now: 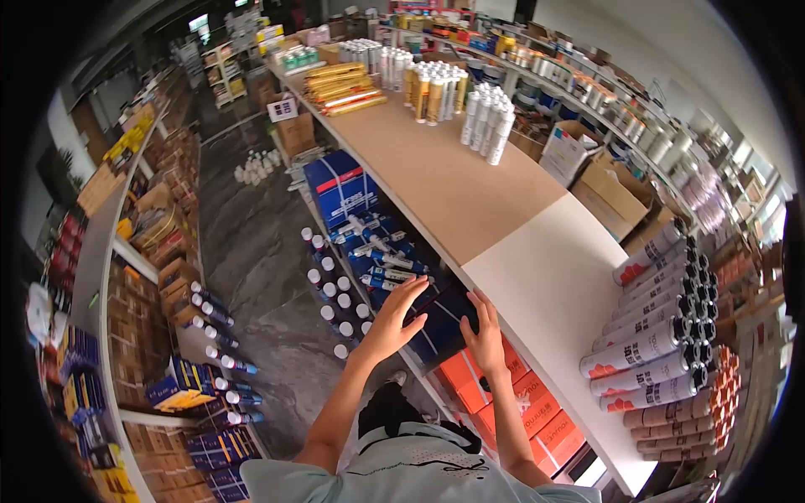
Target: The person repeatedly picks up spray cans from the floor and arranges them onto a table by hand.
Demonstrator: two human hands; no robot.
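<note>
My left hand (396, 321) is held out over the lower shelf beside the long counter, fingers spread and holding nothing. To its right, my right hand (485, 337) is also open, near the counter's edge. Between and below them lies a dark blue box (436, 329); I cannot tell whether either hand touches it. Just beyond the left fingertips, blue-and-white tubes (390, 261) lie jumbled on the shelf. Orange boxes (537, 411) are stacked beneath the counter, near my right forearm.
The counter (537, 251) carries white cartridges (488, 123), gold packs (340, 88) and stacked spray cans (646, 335) at right. White-capped bottles (340, 302) stand on the floor at left. A shelf of cartons (134, 335) runs along the aisle's far side.
</note>
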